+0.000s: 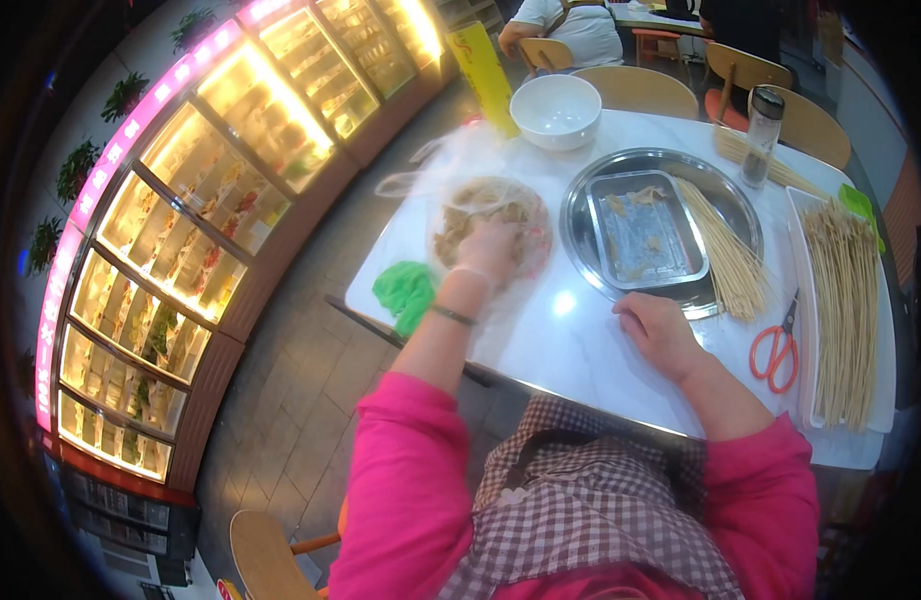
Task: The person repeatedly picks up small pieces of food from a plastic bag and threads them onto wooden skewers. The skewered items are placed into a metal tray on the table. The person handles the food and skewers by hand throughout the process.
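Note:
My left hand [490,251] reaches into an open clear plastic bag [532,217] of pale brown, soft food pieces [460,214]; its fingers are sunk among them and blurred. My right hand [659,334] rests curled on the white table in front of a round steel tray [573,247]; whether its fingers hold anything cannot be seen. In that tray lie a rectangular metal dish [640,232] with a few food scraps and a bundle of bare bamboo skewers [719,255]. A long white container [805,315] at the right holds many skewers with food on their far ends [839,221].
Orange-handled scissors [774,358] lie beside the white container. A green plastic bag [404,296] sits at the left table edge. Farther back are a white bowl [556,112], a yellow box [483,75] and a shaker jar [760,139]. A lit display fridge [205,202] stands left.

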{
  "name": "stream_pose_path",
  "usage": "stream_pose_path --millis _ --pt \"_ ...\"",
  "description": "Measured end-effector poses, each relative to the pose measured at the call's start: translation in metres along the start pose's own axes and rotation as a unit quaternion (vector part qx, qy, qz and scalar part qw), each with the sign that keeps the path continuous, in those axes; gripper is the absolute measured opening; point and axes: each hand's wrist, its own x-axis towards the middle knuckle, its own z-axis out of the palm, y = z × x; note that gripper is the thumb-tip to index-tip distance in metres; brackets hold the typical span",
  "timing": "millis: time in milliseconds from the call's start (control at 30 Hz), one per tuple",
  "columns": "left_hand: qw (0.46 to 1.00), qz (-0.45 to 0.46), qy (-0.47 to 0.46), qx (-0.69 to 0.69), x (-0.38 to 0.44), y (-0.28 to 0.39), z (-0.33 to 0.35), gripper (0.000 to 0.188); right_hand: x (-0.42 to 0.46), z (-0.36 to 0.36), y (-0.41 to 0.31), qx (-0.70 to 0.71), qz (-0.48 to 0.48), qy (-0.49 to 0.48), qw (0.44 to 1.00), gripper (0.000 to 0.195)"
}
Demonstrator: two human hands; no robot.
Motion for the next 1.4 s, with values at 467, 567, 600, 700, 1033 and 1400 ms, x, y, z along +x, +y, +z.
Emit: stream_pose_path --millis 467,567,600,700,1033,1400 --pt "0.971 -0.031 0.143 -0.189 0.0 -0.059 0.004 0.021 0.001 0.0 0.001 0.011 0.004 0.002 1.0 0.01" --pt "0.956 -0.088 0.156 -0.23 0.002 -0.077 0.004 0.02 0.002 0.0 -0.001 0.013 0.0 -0.003 1.0 0.01" --pt "0.936 -0.077 0.179 -0.294 0.001 -0.08 0.005 0.02 0.002 0.001 0.0 0.013 -0.002 -0.003 1.0 0.01" --pt "0.953 -0.082 0.167 -0.24 -0.001 -0.087 0.006 0.023 0.002 0.003 0.0 0.015 0.003 -0.002 1.0 0.01" --pt "0.997 0.042 -0.011 -0.06 -0.037 -0.04 -0.018 0.066 0.002 0.0 0.0 0.005 0.004 -0.007 1.0 0.009" --pt "0.962 -0.101 -0.079 -0.242 -0.014 -0.04 -0.02 0.066 0.002 0.002 0.002 0.011 0.004 -0.004 1.0 0.009"
